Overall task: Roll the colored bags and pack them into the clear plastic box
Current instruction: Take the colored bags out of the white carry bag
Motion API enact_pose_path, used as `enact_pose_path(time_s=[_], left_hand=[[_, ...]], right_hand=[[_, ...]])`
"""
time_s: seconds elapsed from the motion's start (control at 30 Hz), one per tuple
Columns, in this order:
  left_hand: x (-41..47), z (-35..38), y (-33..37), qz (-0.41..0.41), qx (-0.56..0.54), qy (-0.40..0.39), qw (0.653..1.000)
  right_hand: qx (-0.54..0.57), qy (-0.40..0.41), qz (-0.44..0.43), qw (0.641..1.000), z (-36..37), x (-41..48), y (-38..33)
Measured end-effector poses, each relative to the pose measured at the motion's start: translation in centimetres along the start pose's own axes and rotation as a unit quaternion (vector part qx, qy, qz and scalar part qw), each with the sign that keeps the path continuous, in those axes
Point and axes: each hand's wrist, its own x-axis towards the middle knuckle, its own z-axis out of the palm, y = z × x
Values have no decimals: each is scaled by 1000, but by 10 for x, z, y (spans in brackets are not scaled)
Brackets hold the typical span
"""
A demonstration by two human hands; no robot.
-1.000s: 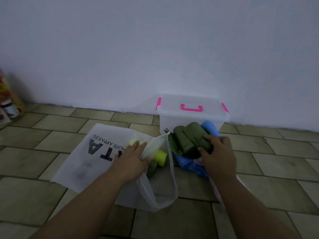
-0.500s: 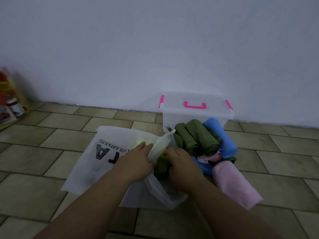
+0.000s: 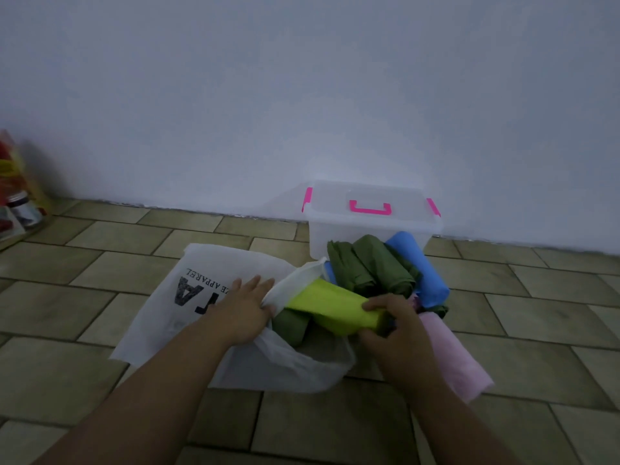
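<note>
Change since earlier frame: the right hand [image 3: 397,325], which was reaching into the mouth of the white bag [image 3: 214,297], has come out with the lime-green roll [image 3: 330,308] now mostly clear of the opening; the left hand [image 3: 243,308] has stayed on the white bag.
Right hand: clenched around the near end of the lime-green roll, thumb on top, fingers wrapped beneath.
Left hand: palm down and fingers spread, pressing flat on the white bag at the edge of its opening; it grasps nothing that I can see.
Lime-green roll: tilted, far end at the bag's mouth, near end in the right hand, lying above a dark green roll [image 3: 290,325] that sits in the opening.
White bag: flat on the tiled floor [image 3: 100,263], black print upside down to the camera, mouth gaping toward the right.
Rolled pile: two olive-green rolls [image 3: 367,266] side by side, a blue roll [image 3: 419,266] just right of them, a pink roll [image 3: 453,354] lying nearest the camera on the right, beside the right forearm.
Clear plastic box [image 3: 370,223]: on the floor against the wall [image 3: 302,95], directly behind the pile, lid on, pink latches and pink handle visible. Contents cannot be made out through the plastic.
Far left edge: blurred red and yellow items [image 3: 16,189], not identifiable.
</note>
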Motion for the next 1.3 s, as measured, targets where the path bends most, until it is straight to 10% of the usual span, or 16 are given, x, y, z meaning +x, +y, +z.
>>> enact_pose_path(time_s=[0.23,0.6,0.83,1.03,1.3], left_hand=[[2,-4,7,-44,21,3,999],[-27,13,0,-51,35,42,997],[-32,13,-4,-18,-7,41,999],[-37,23,-1,0,-7,50,999],[-39,26,-23,-46,-53,70,995]], right_hand=[[-242,39,-85,966,-43,-51,10],[-474,-79,68,874,-38,-57,5],[-258,-54,-51,963,-23,-9,-34],[-276,-233,-74,930,65,8,-46],[-241,-150,-125,951,57,4,-50]])
